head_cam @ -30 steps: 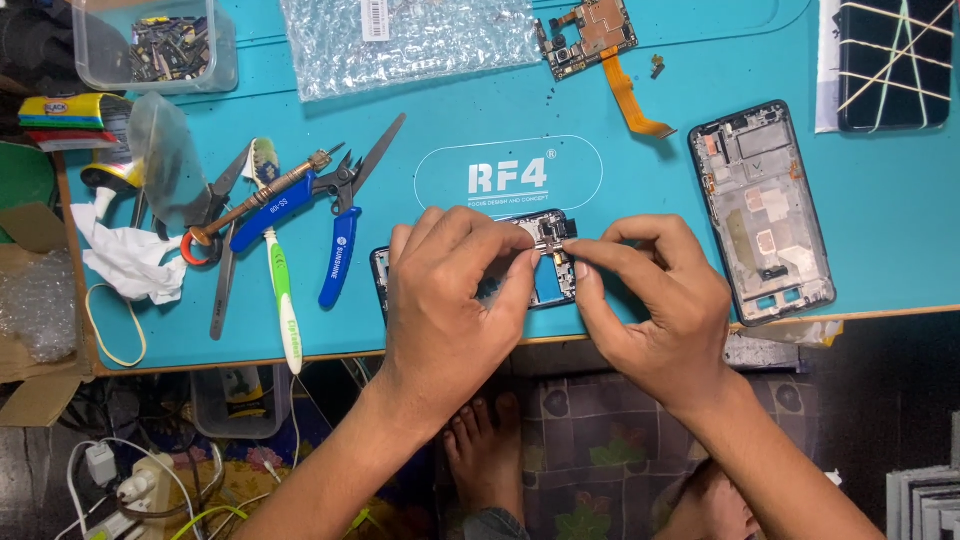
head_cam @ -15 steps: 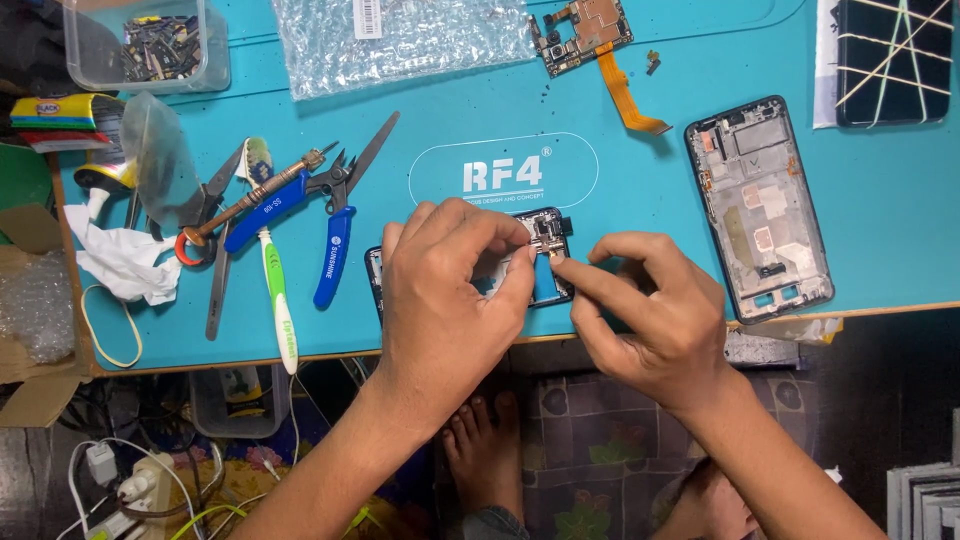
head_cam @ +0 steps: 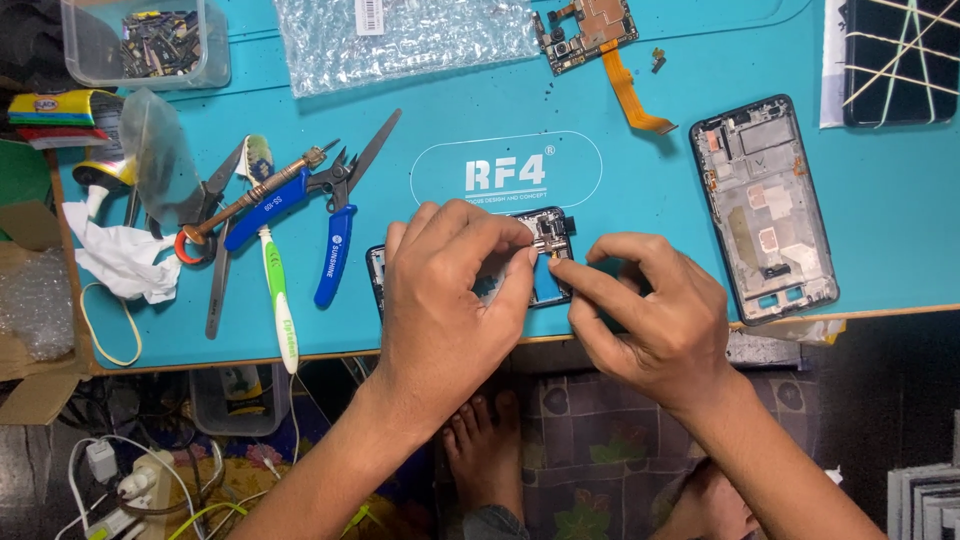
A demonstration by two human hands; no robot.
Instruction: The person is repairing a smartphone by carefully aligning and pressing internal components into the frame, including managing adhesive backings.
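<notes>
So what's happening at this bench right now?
A person works on a small opened phone body with a blue inside near the front edge of a teal work mat. The left hand covers and steadies it, while the right hand pinches at a tiny part by its top end. A bare black phone frame lies to the right; blue-handled cutters and a white-and-green toothbrush lie to the left.

Teal mat [head_cam: 650,180] bears tools [head_cam: 290,200], phone frame [head_cam: 765,210].
</notes>
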